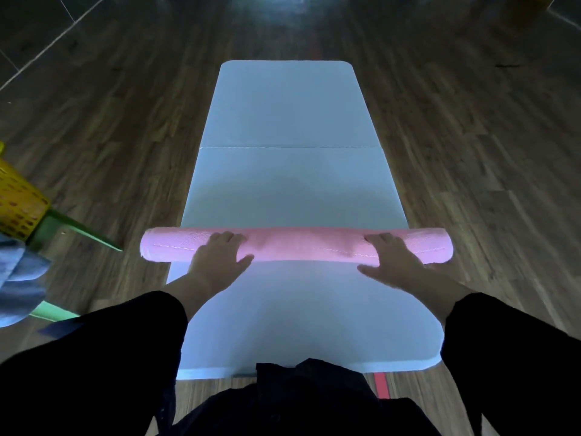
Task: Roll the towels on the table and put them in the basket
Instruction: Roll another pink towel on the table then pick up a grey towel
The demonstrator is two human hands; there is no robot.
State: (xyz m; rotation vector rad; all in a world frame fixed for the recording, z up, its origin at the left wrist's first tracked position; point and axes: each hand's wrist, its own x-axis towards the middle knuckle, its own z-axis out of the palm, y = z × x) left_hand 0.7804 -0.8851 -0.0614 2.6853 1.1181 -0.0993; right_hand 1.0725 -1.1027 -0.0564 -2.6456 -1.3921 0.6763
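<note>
L hand (220, 258), R hand (393, 258): fingers (226, 238) straight, flat atop pink towel roll (301, 243), gripping nothing. Roll crosswise on worktop (283, 190) beneath fingers; yellow basket (19, 202) well left of them.

I stand on a wood-plank floor (471, 152), its brown boards running roughly the same way as my desk (289, 114). The desk is a long pale slab with rounded corners that stretches from me toward 12 o'clock, and a thin seam (289, 147) crosses it about halfway. At 11 o'clock the boards meet dark tiles (37, 33) with pale joints, and a dark corner shows at 1 o'clock too. A soft glare (298, 14) lies on the floor at 12 o'clock, though the room is dim. At 9 o'clock a green frame (81, 229) juts in; I cannot tell what furniture it is. Red tape (381, 385) marks the floor at 6 o'clock.
</note>
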